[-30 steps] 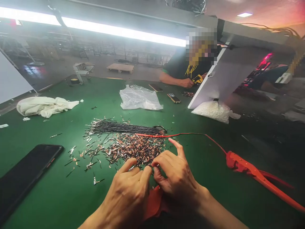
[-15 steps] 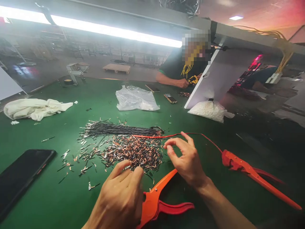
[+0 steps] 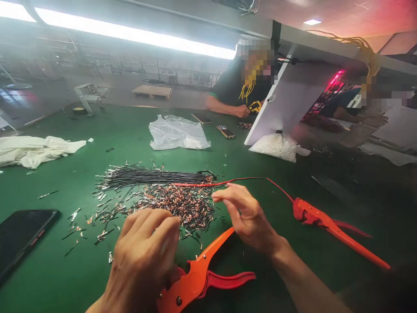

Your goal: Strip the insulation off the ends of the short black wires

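My left hand (image 3: 141,248) is above the near left side of the pile of short wire pieces, fingers curled and held together; anything in them is hidden. My right hand (image 3: 249,213) hovers at the pile's right side, thumb and fingers apart with nothing visible between them. The pile of short black wires with copper-coloured and silvery ends (image 3: 182,202) lies on the green table. Behind it lies a bundle of longer black wires (image 3: 153,177). An orange plier-like tool with a red lever (image 3: 195,278) lies between my hands, partly hidden by my left hand.
A second orange tool (image 3: 329,221) lies right, with a thin red strip (image 3: 257,178) running to the bundle. Also here: a phone (image 3: 26,234), white cloth (image 3: 42,150), a plastic bag (image 3: 179,132), a filled bag (image 3: 275,145) and a panel (image 3: 286,95). People sit opposite.
The view has shifted, so most things appear further left. My left hand has turned, its fingers now pointing right and more curled. My right hand's fingers have drawn closer together.
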The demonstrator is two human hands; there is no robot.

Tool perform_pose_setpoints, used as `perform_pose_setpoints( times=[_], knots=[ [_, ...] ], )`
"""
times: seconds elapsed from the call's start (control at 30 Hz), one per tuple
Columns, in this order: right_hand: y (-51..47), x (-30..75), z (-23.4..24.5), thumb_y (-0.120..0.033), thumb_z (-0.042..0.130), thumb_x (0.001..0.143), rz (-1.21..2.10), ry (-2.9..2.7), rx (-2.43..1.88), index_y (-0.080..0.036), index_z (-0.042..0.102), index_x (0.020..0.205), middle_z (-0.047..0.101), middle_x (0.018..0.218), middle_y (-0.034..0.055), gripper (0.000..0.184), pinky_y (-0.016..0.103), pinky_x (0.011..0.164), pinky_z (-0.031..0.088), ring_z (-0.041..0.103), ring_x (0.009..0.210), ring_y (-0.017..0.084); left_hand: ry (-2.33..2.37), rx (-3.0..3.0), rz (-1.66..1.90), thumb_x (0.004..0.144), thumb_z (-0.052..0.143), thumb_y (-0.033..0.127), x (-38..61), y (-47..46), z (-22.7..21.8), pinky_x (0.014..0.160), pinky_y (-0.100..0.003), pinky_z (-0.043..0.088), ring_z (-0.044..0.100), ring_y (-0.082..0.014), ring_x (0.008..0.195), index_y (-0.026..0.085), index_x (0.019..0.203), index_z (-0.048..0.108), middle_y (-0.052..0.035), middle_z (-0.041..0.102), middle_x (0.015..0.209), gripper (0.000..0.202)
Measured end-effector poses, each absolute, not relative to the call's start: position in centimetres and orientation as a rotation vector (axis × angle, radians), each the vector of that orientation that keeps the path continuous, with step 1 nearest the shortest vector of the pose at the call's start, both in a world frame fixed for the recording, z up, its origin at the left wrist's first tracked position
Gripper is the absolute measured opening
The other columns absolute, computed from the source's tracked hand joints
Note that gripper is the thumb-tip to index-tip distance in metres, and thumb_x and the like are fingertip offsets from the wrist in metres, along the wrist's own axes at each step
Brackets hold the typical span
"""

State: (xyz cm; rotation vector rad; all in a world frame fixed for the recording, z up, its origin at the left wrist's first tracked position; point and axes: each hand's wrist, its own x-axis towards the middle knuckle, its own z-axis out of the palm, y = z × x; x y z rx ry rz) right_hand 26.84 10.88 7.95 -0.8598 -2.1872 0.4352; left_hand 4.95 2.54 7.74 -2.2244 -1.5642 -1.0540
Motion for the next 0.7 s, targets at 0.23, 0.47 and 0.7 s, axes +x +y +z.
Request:
perform_pose_setpoints(
  times=[0.23,0.47,0.7],
  knots=[
    [8.4,28.1,10.2,-0.046,0.088,0.06,0.82,-2.751,-0.806,-0.026,0.059,0.111,0.06,0.112,0.003,0.062,0.038,0.096,0.05,0.054,0.109,0.025,-1.679,-2.157,-1.372,0.089,0.059,0.013,3.8,3.4,7.7,0.07,-0.027,0.046,0.057,-0.0135,0.075,0.02,0.088,0.061,0.0013,0.062,0.08,0.008],
    [6.8,27.9,9.0,-0.03,0.086,0.059,0.562,-2.928,-0.887,-0.021,0.057,0.112,0.06,0.117,0.0115,0.061,0.051,0.102,0.045,0.055,0.111,0.033,-1.851,-1.909,-1.471,0.089,0.061,0.025,3.4,3.1,8.0,0.069,-0.027,0.051,0.063,-0.012,0.069,0.023,0.088,0.064,0.0036,0.067,0.079,0.004],
    [8.9,28.6,11.0,-0.024,0.06,0.069,1.016,-2.532,-1.158,-0.022,0.058,0.099,0.063,0.087,0.003,0.031,0.032,0.067,0.051,0.058,0.074,0.02,-1.894,-1.699,-1.826,0.088,0.064,0.027,3.3,2.5,7.4,0.067,-0.029,0.055,0.066,-0.0127,0.065,0.024,0.096,0.065,0.0044,0.066,0.074,0.009]
  ],
)
